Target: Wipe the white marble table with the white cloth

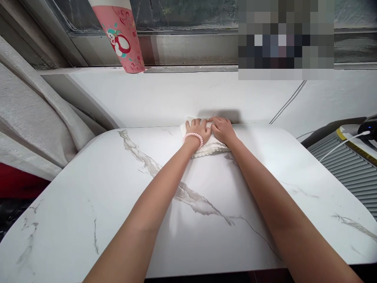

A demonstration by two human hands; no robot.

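A whitish cloth (210,148) with a wavy edge lies bunched on the white marble-patterned table (132,220), right at its far edge by the wall. My left hand (198,129) rests on the left part of the cloth with its fingers spread, a pink coiled band (193,135) round the wrist. Beside it, my right hand (223,129) presses on the right part, fingers apart and slightly bent over the cloth. The two hands are close together, thumbs facing each other. Both forearms reach straight across the tabletop.
A pink paper cup (123,39) with a cartoon print stands on the window ledge (188,69). Light curtains (32,114) hang at the left. At the right are a grey ribbed item (338,153), a white cable (341,146) and a black device (368,129). Part of the window is blurred out.
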